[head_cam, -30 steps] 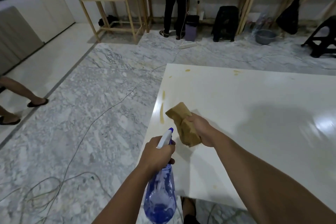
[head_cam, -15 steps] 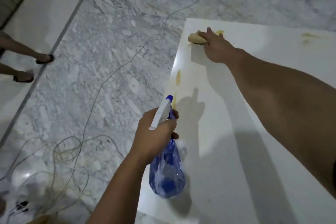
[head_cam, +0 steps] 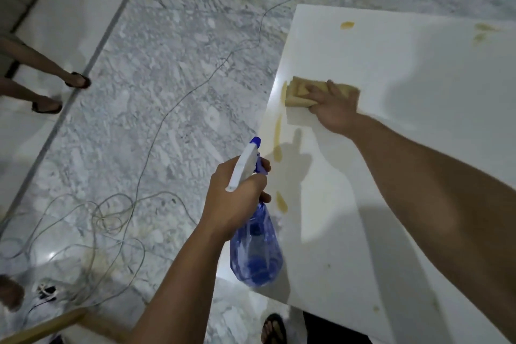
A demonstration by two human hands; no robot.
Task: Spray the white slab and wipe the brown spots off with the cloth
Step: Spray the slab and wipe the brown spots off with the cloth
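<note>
The white slab fills the right half of the head view. Brown spots run along its left edge: one beside the cloth, a long streak, and a short one. More spots lie near the far edge and far right. My right hand presses the tan cloth flat on the slab near the left edge. My left hand grips a blue spray bottle by its white trigger head, held upright over the slab's near left edge.
Grey marble floor lies left of the slab, with a thin cable and tangled loops on it. Another person's legs in sandals stand at far left. My sandalled foot shows below the slab.
My right hand has pulled the cloth back from the slab's far left corner toward me, down the left edge. The far spot now shows uncovered. The spray bottle stays held.
</note>
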